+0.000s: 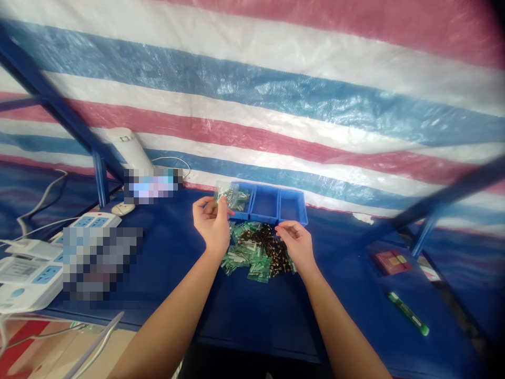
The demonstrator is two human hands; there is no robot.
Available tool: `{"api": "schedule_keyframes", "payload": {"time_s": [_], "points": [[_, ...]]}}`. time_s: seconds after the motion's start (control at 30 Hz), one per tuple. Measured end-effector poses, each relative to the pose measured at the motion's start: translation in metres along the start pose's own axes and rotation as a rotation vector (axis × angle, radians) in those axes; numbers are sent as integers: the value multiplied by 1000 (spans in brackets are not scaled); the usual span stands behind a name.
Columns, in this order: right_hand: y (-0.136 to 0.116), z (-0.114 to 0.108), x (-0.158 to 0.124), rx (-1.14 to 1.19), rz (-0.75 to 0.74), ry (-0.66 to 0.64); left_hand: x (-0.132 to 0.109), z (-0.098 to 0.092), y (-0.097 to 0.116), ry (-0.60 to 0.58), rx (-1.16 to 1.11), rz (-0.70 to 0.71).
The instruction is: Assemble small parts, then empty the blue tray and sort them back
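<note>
Two bare forearms reached up from the bottom of the frame toward the centre, over a dark blue tabletop point(169, 295). At centre left, the left grip point(211, 226) was closed around a small clear bag point(221, 192) of metallic pieces, pinched with the thumb on its near face and lifted beside the left bin point(245, 196). That bin, partly hidden by the hand and the bag, had more bagged pieces in it; the middle bin point(265, 202) and the right bin point(292, 207) stood next to it in one row. Right of centre, the right grip point(298, 242) was curled at the right edge of a heap of dark, brass-toned small parts point(278, 258), its thumb and fingertips near one another; whether it was wholly closed or had a part in it could not be told. Green-tinted bags point(244, 255) were spread against the left side of that heap, just below the bins. A white power strip point(98, 220) ran along the left of the frame, with a white cylinder point(132, 150) at upper left. At lower right lay a green tube point(408, 314), below a red box point(390, 262). Striped sheeting point(252, 113) filled the upper frame.
</note>
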State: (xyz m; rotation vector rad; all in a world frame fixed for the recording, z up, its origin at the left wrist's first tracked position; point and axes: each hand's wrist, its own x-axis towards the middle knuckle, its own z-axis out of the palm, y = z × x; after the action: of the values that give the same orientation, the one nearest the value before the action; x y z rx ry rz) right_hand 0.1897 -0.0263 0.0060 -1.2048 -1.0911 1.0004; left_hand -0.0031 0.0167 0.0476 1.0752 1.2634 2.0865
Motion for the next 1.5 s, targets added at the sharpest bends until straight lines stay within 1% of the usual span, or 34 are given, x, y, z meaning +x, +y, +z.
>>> {"api": "schedule_keyframes", "payload": {"time_s": [0.03, 0.1, 0.17, 0.2, 0.23, 0.27, 0.33, 0.4, 0.47, 0.57, 0.67, 0.7, 0.77, 0.87, 0.93, 1.13, 1.33, 1.5], "points": [[1, 0, 0, -1, 1, -3, 4, -1, -1, -11, 15, -20], [1, 0, 0, -6, 0, -2, 10, -5, -6, -93, 124, -110], [1, 0, 1, -10, 0, 0, 14, -10, -10, -179, 331, -212], [1, 0, 1, -11, 0, -1, 15, -12, -12, -228, 440, -244], [1, 0, 1, -13, 2, -1, 16, -14, -13, -265, 537, -247], [0, 0, 1, -16, 2, -2, 17, -16, -14, -289, 623, -222], [-1, 0, 0, -30, 2, -5, 18, -17, -15, -302, 758, -117], [-3, 0, -1, -58, -5, -9, 18, -16, -15, -305, 848, -10], [-4, 0, -2, -114, -21, -17, 16, -14, -15, -325, 894, 55], [-5, -1, -3, -304, -75, -68, 10, -11, -14, -385, 897, 119], [-3, -3, -4, -564, -203, -146, 1, -8, -13, -468, 837, 171], [-2, -3, -4, -635, -246, -167, -1, -7, -13, -511, 813, 188], [1, -3, -5, -745, -303, -202, -6, -6, -11, -635, 776, 222], [6, -3, -5, -854, -341, -251, -12, -5, -9, -828, 758, 261], [8, -2, -5, -896, -359, -275, -16, -4, -8, -903, 760, 269], [10, -3, -2, -919, -388, -279, -23, -1, -7, -996, 772, 272], [10, -2, -2, -931, -415, -295, -27, 0, -7, -1030, 764, 274], [2, 0, -5, -874, -403, -307, -29, 0, -8, -1058, 760, 283]]}}
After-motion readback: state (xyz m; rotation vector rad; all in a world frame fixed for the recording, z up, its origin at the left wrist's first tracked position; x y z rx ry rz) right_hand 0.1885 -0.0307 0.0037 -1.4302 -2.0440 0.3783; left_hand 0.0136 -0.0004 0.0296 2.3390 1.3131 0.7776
